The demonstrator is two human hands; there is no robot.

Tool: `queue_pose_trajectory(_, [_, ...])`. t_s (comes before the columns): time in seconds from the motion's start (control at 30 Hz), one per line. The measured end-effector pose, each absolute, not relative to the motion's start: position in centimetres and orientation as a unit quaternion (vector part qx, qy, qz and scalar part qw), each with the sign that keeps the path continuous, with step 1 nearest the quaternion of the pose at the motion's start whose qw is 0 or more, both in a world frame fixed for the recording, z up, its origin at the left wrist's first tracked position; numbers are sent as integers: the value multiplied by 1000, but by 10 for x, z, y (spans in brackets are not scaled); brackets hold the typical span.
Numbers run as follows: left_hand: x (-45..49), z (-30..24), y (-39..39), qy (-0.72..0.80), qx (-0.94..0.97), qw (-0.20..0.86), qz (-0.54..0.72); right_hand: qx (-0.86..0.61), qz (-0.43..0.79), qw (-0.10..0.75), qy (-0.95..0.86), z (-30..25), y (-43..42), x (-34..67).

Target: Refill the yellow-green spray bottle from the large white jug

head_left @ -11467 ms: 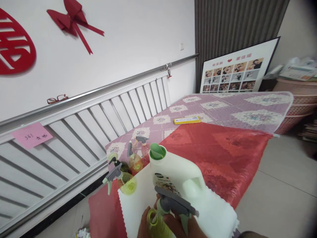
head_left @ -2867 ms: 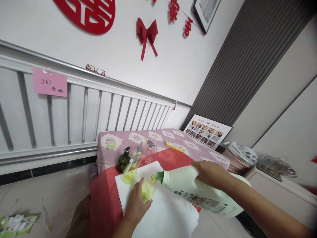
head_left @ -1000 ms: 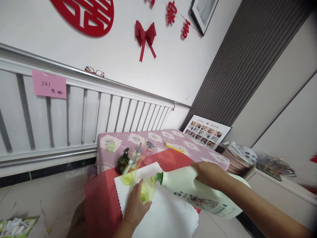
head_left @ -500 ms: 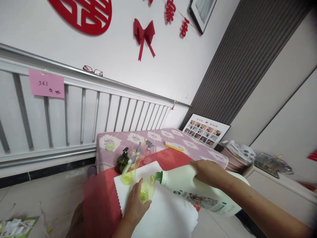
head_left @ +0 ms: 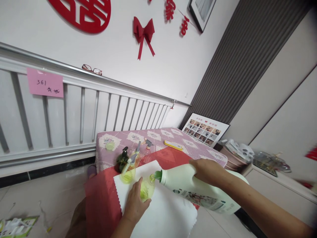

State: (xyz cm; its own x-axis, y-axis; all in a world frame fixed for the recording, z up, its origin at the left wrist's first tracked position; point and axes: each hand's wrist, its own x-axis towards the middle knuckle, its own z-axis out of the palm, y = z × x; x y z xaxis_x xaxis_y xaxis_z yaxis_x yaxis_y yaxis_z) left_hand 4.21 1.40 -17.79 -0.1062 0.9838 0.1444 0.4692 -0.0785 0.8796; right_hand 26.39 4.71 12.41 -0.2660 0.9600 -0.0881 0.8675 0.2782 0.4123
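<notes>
My right hand grips the handle of a large pale green jug, tipped on its side with the mouth to the left. Its green spout meets the open neck of a small clear yellow-green bottle. Around that bottle my left hand is wrapped, holding it upright on a white scallop-edged mat. Just left stands a yellow-green spray bottle with a grey head. Behind it are a dark green pump bottle, an amber spray bottle and a pink spray bottle.
A red cloth lies over the purple patterned tablecloth. On the table are a pale green lid and a yellow-and-white packet. A white radiator runs behind; a photo board and a basket stand right.
Both hands, the jug and the small bottle keep almost the same positions. The view has shifted very slightly.
</notes>
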Motion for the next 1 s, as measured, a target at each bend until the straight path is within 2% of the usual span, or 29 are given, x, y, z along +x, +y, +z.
queue_pose_trajectory(1.0, [42,-175,13,621,600,292,411,585,138,172,781,126,45,261])
